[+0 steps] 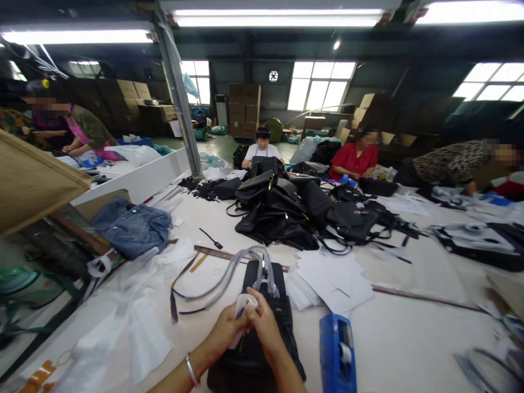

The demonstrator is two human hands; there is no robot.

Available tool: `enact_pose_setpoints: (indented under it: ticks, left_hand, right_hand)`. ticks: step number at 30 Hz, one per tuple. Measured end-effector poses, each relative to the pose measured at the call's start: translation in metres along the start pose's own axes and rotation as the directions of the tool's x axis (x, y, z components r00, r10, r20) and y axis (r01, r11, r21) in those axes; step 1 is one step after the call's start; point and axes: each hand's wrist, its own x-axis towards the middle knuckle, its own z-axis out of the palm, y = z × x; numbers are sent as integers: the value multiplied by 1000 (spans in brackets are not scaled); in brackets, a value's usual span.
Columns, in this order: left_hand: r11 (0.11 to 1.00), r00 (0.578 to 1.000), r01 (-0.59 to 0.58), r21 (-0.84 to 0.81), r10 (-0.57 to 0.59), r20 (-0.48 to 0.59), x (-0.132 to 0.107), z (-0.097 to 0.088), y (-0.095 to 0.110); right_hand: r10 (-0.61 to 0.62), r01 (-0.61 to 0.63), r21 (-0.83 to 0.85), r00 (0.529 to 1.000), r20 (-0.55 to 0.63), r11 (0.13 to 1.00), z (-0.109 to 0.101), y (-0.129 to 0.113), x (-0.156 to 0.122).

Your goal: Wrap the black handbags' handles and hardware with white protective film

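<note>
A black handbag (266, 284) lies on the white table (409, 338) right in front of me, its handles wrapped in clear plastic (241, 262). Both hands meet over the bag. My left hand (227, 330), a bracelet at its wrist, and my right hand (266, 325) are closed together on a white piece of paper or foam wrap (244, 305) held upright above the bag.
A blue tape dispenser (338, 352) stands right of the bag, a stack of white paper sheets (331, 278) beyond it. A pile of black bags (295, 210) fills the table's middle. A denim jacket (133, 226) lies left. Other people sit at the far side.
</note>
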Motion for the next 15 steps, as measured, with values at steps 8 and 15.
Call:
enact_pose_setpoints:
  ticks: [8,15]
  left_hand:
    - [997,959,71,5,-69,274,2,-22,10]
    - [998,966,23,53,-36,257,6,-24,13]
  right_hand:
    - [116,-149,291,985,128,945,1,-7,-11]
    - [84,-77,86,993,-78,993,9,5,2]
